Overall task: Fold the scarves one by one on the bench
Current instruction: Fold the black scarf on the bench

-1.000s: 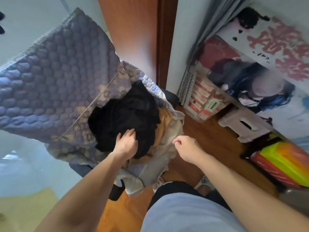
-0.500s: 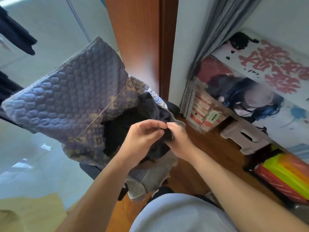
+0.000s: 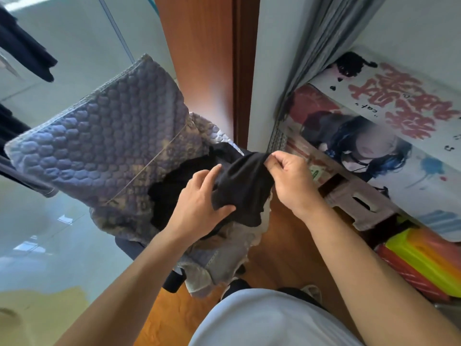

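A black scarf (image 3: pixel 244 186) is lifted above a heap of dark and pale cloth on a seat draped with a blue-grey quilted cover (image 3: pixel 99 146). My right hand (image 3: pixel 287 178) pinches the scarf's upper edge and pulls it out to the right. My left hand (image 3: pixel 199 203) holds the scarf lower down, thumb under the fabric and fingers over it. More black cloth (image 3: pixel 169 193) lies bunched beneath, and pale fabric (image 3: pixel 224 255) hangs under the pile.
A wooden door frame (image 3: pixel 239 71) and a grey curtain (image 3: pixel 319 46) stand behind. At the right are a small plastic stool (image 3: pixel 359 203), a large poster (image 3: pixel 374 141) and a yellow-and-red case (image 3: pixel 424 263). Glossy pale floor lies to the left, wooden floor below.
Both hands came together on the black scarf, then the right hand drew its edge up and to the right, spreading the cloth between the hands. The view tilted upward.
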Demonstrator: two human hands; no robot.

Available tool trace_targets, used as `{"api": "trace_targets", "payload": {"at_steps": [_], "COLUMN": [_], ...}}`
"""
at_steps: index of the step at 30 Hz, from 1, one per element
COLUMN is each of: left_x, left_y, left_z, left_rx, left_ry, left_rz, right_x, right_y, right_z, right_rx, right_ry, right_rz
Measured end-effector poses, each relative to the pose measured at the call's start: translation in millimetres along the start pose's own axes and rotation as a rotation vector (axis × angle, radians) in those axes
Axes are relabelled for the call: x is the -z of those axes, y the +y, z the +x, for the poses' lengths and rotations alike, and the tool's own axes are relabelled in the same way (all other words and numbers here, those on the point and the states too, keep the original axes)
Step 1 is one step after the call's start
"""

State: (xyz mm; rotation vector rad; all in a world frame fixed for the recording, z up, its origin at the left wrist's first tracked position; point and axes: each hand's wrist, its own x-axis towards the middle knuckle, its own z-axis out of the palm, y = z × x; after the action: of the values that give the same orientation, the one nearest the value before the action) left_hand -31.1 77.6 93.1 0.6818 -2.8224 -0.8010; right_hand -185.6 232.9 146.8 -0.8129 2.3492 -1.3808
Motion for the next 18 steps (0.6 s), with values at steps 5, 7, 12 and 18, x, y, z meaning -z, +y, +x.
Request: {"api": "trace_targets", "payload": {"at_steps": [5,7,12,18], "left_x": [-57.5,-73.6,-55.3,37.1], "left_y": [8.8,5.4,32.3,121.5], "left_z": [-15.6,-8.6,39.9,104.6], "left_rx": [0.215,0.222,0.356,0.311], "left_ry": [-0.158,-0.201,-0.078,-0.013], "left_rz": [-0.098,-0.031,-0.487,-0.763], "right_x": [42.2,64.8,127.4,209.6], "right_y": [-20.9,-22.6,2.9,45.5], "right_z": [-1.6,2.0,10.8,21.1], "right_rx": [-0.291,-0.378,-0.462,-0.558], "right_ry": [0.266,0.365,0.579,0.697], "right_rz": [0.538,0.771,0.858,0.501]}}
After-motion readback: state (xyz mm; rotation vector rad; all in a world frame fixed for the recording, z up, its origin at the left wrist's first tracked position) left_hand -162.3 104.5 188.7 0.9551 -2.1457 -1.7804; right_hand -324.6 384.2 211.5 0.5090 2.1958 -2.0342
